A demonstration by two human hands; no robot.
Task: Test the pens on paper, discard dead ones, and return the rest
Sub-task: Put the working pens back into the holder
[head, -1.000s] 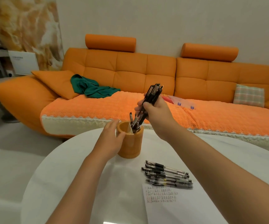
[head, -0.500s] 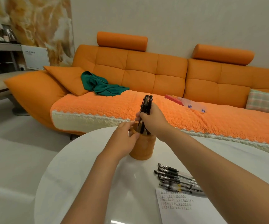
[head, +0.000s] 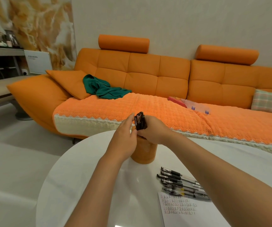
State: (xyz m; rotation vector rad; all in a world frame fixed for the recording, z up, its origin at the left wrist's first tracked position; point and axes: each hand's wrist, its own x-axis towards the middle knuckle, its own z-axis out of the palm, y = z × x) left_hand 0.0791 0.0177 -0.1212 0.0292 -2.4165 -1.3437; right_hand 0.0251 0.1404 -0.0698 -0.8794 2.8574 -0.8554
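An orange pen holder [head: 146, 154] stands on the round white table [head: 86, 185]. A bundle of black pens [head: 140, 121] stands upright in it, caps sticking out of the top. My right hand [head: 155, 130] grips the bundle just above the rim. My left hand [head: 123, 141] is at the holder's left side, fingers up against the pens and rim; whether they curl around it is hidden. Several more black pens [head: 179, 184] lie in a row on the table to the right, beside a paper sheet [head: 186, 212] covered with scribbled test marks.
A long orange sofa [head: 148, 76] runs behind the table, with a green cloth [head: 104, 88], a checked cushion [head: 268, 102] and a clear plastic packet [head: 195, 105] on it. Shelves [head: 1, 63] stand at the far left over pale floor.
My right hand lowered the pen bundle from a tilted hold above the holder down into it, now upright. My left hand rose from the holder's side to the rim. My view shifted left.
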